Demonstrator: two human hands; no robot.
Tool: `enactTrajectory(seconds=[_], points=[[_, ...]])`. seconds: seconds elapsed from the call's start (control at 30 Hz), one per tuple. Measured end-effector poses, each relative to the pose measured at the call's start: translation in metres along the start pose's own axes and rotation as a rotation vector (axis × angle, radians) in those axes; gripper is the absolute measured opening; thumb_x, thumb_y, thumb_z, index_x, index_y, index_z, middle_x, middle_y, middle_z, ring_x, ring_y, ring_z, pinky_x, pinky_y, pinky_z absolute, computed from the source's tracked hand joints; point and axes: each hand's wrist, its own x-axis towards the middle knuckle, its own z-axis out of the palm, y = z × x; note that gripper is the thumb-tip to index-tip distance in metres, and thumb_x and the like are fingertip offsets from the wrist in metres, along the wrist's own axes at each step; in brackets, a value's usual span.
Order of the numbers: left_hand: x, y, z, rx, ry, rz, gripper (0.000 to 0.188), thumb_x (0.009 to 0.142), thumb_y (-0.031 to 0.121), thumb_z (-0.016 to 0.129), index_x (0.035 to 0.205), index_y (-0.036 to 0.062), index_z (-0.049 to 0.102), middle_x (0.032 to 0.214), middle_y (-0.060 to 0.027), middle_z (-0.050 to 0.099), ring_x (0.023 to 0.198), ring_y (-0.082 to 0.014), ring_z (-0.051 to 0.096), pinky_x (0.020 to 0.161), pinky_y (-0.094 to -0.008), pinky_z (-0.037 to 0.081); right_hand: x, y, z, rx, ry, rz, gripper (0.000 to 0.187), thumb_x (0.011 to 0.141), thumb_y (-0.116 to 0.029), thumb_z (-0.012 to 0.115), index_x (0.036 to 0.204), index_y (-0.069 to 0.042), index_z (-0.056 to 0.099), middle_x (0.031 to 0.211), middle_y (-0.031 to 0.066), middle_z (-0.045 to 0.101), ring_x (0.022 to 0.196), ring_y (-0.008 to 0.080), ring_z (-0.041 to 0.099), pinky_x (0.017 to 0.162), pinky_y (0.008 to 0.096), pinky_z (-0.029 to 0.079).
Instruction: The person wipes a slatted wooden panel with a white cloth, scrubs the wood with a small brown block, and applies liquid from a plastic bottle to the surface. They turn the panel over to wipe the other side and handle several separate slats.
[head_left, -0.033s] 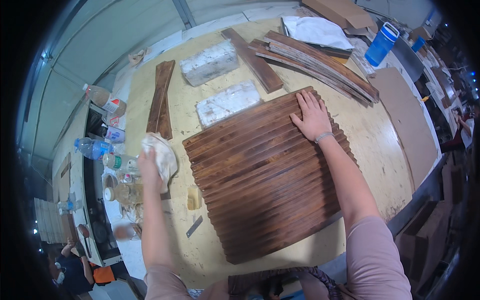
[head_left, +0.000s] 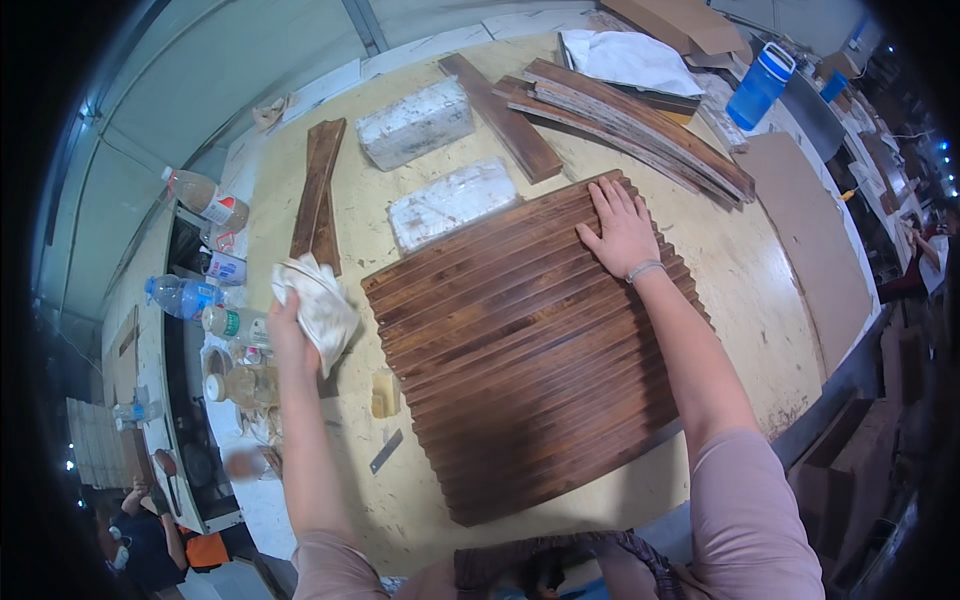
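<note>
A brown wooden panel with ridged slats [head_left: 530, 350] lies on the pale work table [head_left: 770, 300] in front of me. My right hand [head_left: 622, 228] rests flat on its far right part, fingers spread. To the left of the panel, my left hand [head_left: 292, 330] is closed round a stained white cloth [head_left: 322, 308], held over the table. Between that hand and the panel's left edge sit a small yellowish block [head_left: 385, 394] and a flat metal strip [head_left: 386, 451]. Just beyond the panel's far edge is a white-wrapped block [head_left: 450, 203].
Several bottles, among them a clear blue one [head_left: 183, 297], line the left side. Farther back are another wrapped block [head_left: 414, 122], crossed wooden strips [head_left: 318, 190], a stack of curved wooden pieces [head_left: 640, 130], a folded white cloth [head_left: 628, 64] and a blue drinking bottle [head_left: 760, 88].
The cloth in my left hand has swung and bunched differently, with its lower corner now hanging toward the panel. My right hand stays in place on the panel.
</note>
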Motion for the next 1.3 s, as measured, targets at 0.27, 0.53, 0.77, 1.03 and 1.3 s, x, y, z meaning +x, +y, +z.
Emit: enactTrajectory(seconds=[0.27,0.53,0.77,1.03,1.3], points=[[-0.020,-0.027,0.042,-0.058,-0.317,-0.081,0.043,0.102,0.018,0.057,0.138,-0.0026,0.050,0.129,-0.0172,0.064,0.117,-0.0303,0.064,0.104,-0.0469,0.050,-0.042,-0.013,-0.032,0.156,-0.087,-0.132,0.082,0.099,-0.057,0.047,0.160,-0.007,0.025,0.169,0.0128,0.018,0.156,0.0278,0.015,0.125,0.0538,0.011],[-0.071,-0.078,0.181,1.626,-0.502,0.681,0.082,0.096,0.050,0.057,0.157,0.0025,0.031,0.162,-0.0218,0.027,0.153,-0.0342,0.022,0.123,-0.0577,0.014,-0.080,-0.021,-0.023,0.062,-0.065,-0.231,0.081,0.094,-0.056,0.056,0.157,-0.010,0.032,0.165,0.0139,0.026,0.153,0.0291,0.022,0.124,0.0518,0.018],[-0.070,-0.084,0.129,1.428,-0.572,0.757,0.046,0.094,0.019,0.062,0.139,0.0093,0.056,0.156,-0.0157,0.042,0.146,-0.0307,0.037,0.124,-0.0516,0.020,-0.078,-0.022,-0.021,0.067,-0.082,-0.204,0.080,0.094,-0.054,0.057,0.156,-0.010,0.033,0.166,0.0123,0.026,0.153,0.0282,0.022,0.124,0.0503,0.018],[-0.108,-0.021,0.081,0.779,-0.332,0.492,0.032,0.090,0.001,0.053,0.119,0.0066,0.067,0.111,-0.0153,0.063,0.102,-0.0334,0.063,0.096,-0.0430,0.048,-0.082,-0.020,-0.022,0.056,-0.053,-0.197,0.078,0.094,-0.052,0.057,0.155,-0.010,0.036,0.165,0.0116,0.028,0.153,0.0279,0.023,0.124,0.0494,0.018],[-0.137,-0.081,0.078,1.088,-0.708,0.848,0.040,0.082,-0.001,0.066,0.120,0.0097,0.071,0.136,-0.0181,0.063,0.132,-0.0376,0.054,0.115,-0.0478,0.039,-0.085,-0.020,-0.025,0.054,-0.083,-0.194,0.077,0.096,-0.054,0.054,0.157,-0.012,0.033,0.166,0.0109,0.027,0.152,0.0270,0.025,0.125,0.0473,0.019]])
